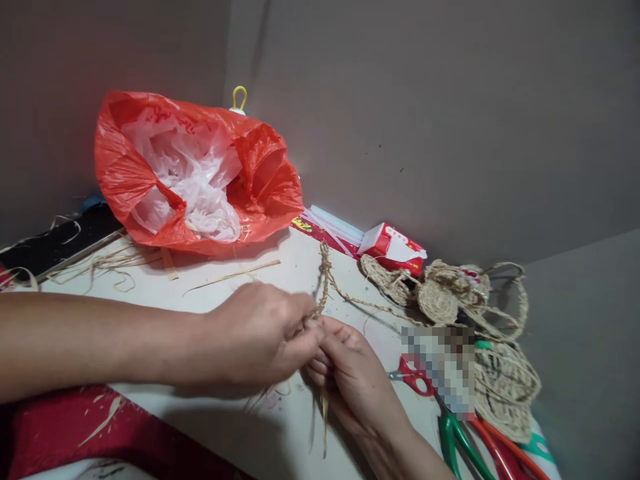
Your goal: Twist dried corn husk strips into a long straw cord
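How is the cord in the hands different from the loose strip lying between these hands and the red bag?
The cord looks braided and knobbly; the strip is plain and smoother. The cord is held by the left hand and the right hand; the strip lies untouched on the table. Both are thin and straw-coloured.

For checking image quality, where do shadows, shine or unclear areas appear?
Head view: shadow on the white tabletop below the bare left forearm; highlights on the crinkled red plastic bag; square pixel blocks hiding a patch beside the red-handled metal scissors.
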Tool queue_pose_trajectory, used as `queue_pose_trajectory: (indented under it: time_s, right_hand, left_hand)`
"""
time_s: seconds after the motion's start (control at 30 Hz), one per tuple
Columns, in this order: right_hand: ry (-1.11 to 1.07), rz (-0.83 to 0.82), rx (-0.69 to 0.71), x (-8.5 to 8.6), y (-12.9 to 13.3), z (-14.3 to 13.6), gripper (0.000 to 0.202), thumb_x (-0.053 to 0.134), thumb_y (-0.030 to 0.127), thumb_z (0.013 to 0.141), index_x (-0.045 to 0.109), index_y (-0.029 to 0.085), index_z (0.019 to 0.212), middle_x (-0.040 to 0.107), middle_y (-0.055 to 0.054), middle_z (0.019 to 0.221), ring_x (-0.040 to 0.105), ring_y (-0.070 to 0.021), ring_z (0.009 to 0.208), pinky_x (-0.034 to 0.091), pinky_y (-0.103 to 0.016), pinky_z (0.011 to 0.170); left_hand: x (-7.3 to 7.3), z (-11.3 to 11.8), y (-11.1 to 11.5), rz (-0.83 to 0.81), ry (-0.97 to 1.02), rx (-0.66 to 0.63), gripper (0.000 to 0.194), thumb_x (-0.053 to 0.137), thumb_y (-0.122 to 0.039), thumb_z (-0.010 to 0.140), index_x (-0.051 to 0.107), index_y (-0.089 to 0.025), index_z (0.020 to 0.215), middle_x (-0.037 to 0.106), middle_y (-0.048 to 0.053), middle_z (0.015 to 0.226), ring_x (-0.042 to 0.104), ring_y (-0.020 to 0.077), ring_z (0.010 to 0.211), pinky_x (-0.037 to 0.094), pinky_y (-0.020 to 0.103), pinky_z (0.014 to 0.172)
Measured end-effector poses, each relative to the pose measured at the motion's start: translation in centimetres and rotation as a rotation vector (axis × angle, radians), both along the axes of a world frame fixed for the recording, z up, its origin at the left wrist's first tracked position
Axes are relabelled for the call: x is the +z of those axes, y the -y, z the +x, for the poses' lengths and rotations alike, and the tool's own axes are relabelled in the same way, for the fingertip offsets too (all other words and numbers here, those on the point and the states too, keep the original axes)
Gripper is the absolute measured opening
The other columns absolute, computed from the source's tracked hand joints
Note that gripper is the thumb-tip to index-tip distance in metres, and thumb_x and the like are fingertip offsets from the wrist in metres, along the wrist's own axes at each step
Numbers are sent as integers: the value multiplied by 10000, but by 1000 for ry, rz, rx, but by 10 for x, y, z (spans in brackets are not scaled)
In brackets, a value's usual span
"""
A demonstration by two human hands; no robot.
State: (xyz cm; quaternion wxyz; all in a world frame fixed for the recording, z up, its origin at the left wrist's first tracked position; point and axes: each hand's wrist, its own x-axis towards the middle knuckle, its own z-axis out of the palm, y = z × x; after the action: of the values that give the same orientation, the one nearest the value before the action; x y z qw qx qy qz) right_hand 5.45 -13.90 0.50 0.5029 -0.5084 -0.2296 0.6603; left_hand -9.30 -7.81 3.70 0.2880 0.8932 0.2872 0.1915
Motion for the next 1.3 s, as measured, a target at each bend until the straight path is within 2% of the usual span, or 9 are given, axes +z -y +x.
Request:
queue_pose_trajectory:
  time_s: [0.1,0.3,0.47,0.67,0.87,0.97,1.1,1.2,1.3]
  right_hand:
    - [6,16,60,1,0,3,429,753,421,689,414,176,594,288,115,436,158,-19,388,104,-169,367]
    - [93,25,186,-1,-2,12,401,710,402,746,420,174,588,309,107,437,170,-27,388,113,-195,377]
    - [148,-8,331,-1,-4,18,341,663,460,769,548,143,717,314,109,429,165,-37,386,95,-203,380]
    - [129,-47,356,-1,-5,21,343,660,469,763,560,142,742,307,113,430,146,-35,380,75,-206,383]
    - [146,-44,355,0,-5,22,331,655,458,768,563,145,714,278,116,421,125,-37,381,71,-205,385]
    - [158,-34,362,1,-4,23,332,647,462,774,552,152,705,261,118,418,119,-41,381,69,-207,384]
    - [193,-5,419,-1,-4,25,328,599,466,819,537,159,723,258,109,451,136,-55,408,78,-212,400]
    - [337,76,458,-1,-4,26,319,553,456,857,551,158,743,347,69,531,245,-74,471,198,-196,438]
    - [566,170,460,1,-3,25,280,525,409,879,604,156,787,520,-5,693,432,-126,644,367,-231,601]
  left_hand:
    - [0,2,-10,39,150,51,220,445,-226,836,595,-159,982,638,99,984,561,215,920,399,315,819]
    - [-20,10,-12,-234,-37,-75,175,367,-181,845,502,-176,733,524,4,630,452,131,569,333,243,560]
    - [-19,9,-17,-249,-98,-124,179,393,-153,823,458,-184,659,496,-13,596,422,116,539,293,234,538]
    - [-22,8,-25,-201,-69,-184,156,412,-139,827,499,-172,701,521,7,691,448,131,642,350,237,612]
    - [-23,9,-28,-535,-59,-226,247,352,-180,866,574,-158,758,581,4,726,511,117,654,392,223,644]
    - [-22,10,-29,-619,-48,-199,264,369,-168,831,617,-152,744,592,-4,706,501,115,649,386,220,646]
    - [-21,12,-31,-740,-15,-170,291,377,-195,810,604,-149,634,442,-39,523,362,91,504,312,216,522]
    - [-22,13,-31,-921,1,-162,276,425,-277,807,564,-152,603,317,-67,422,237,76,400,199,234,420]
    - [-25,13,-30,-1070,-29,-130,230,490,-341,777,563,-167,645,259,-91,368,166,74,346,122,249,386]
